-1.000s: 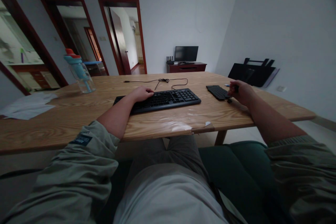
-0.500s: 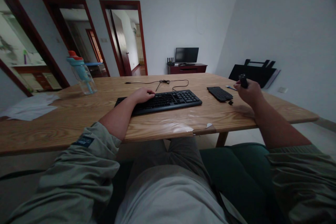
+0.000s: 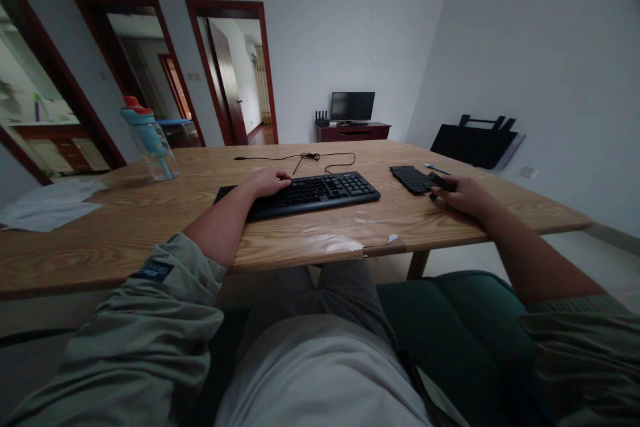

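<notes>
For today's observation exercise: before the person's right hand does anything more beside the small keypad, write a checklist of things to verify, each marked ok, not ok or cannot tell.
1. Left hand rests on the left end of the keyboard, steadying it: ok.
2. Right hand grips a small dark object firmly: cannot tell, the fingers hide most of it.
3. Small keypad lies flat on the table, away from the edge: ok.
4. Cable lies behind the keyboard, away from both hands: ok.
5. Water bottle stands upright, far from the hands: ok.
6. Table edge is sound: not ok, tape is peeling at the front.
</notes>
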